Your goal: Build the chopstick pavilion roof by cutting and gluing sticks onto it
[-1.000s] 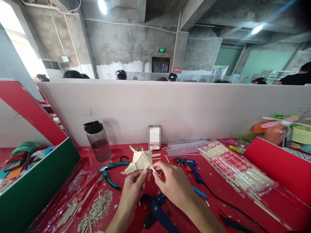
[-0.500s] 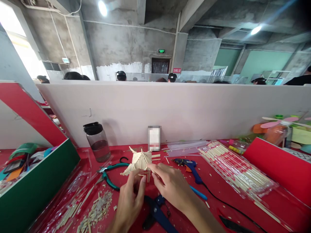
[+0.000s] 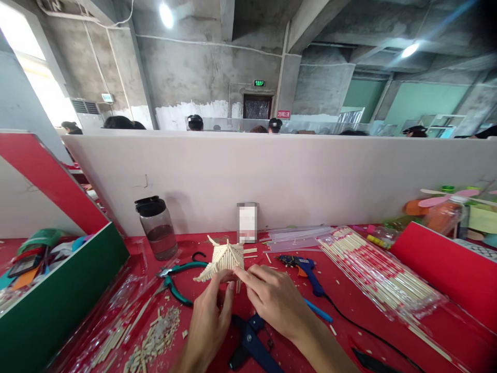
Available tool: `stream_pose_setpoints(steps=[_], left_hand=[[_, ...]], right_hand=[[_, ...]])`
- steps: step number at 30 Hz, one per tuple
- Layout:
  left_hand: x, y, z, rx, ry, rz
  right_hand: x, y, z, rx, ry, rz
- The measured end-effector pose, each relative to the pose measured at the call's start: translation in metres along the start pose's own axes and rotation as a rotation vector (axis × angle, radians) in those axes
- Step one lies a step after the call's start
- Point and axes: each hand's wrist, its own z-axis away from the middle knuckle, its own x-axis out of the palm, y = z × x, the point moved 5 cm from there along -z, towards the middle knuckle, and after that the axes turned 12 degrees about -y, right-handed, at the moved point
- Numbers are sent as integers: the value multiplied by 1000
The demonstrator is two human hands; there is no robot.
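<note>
A small model roof (image 3: 227, 256), built from pale wooden sticks with a peak and upturned corners, is at the middle of the table. My left hand (image 3: 212, 308) grips its near edge, fingers curled and the thumb on the near side. My right hand (image 3: 274, 298) is closed at the near right edge, its index fingertip touching the sticks beside the left fingers. Any small piece between the fingertips is hidden. Below the hands lies a dark blue hand cutter (image 3: 252, 339). Green-handled pliers (image 3: 174, 290) rest open to the left.
A blue glue gun (image 3: 306, 267) with a black cord and a bagged bundle of sticks (image 3: 380, 269) lie to the right. Cut stick bits (image 3: 157, 336) are heaped front left. A water bottle (image 3: 157, 228) and a phone-like, blurred upright object (image 3: 247, 223) stand before the white partition (image 3: 291, 176).
My right index finger has shifted slightly at the model's near edge, closer to the left fingertips. The whole view has moved a little; the model stays in the hands.
</note>
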Motion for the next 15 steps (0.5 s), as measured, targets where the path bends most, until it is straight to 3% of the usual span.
stream_pose_setpoints(steps=[15], left_hand=[[2, -3, 2, -7, 2, -43]], right_hand=[[1, -2, -1, -8, 14, 45]])
